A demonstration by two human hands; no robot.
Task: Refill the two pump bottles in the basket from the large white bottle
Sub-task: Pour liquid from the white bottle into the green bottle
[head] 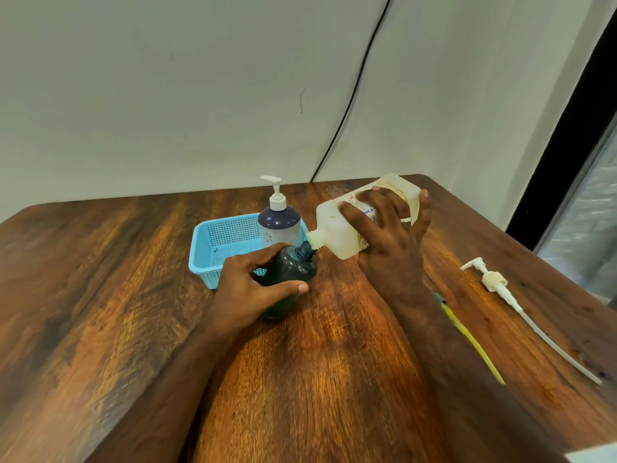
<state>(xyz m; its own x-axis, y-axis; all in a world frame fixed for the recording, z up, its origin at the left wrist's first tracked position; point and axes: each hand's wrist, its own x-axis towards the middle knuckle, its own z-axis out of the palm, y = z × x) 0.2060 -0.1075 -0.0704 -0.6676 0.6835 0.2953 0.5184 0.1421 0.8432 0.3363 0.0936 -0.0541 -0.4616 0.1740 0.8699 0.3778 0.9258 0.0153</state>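
My right hand [387, 228] grips the large white bottle [337, 225], tipped on its side with its spout touching the open neck of a dark green bottle [293, 269]. My left hand [253, 285] holds that green bottle, which stands on the table tilted toward the spout, just in front of the basket. A second pump bottle [279, 225], dark blue with a white pump head, stands upright in the right end of the light blue basket [213, 248].
A loose white pump head with a long dip tube [500, 289] lies on the wooden table [100, 295] at the right. A yellow strip [467, 339] lies beside my right forearm. A black cable [350, 95] hangs down the wall behind the table.
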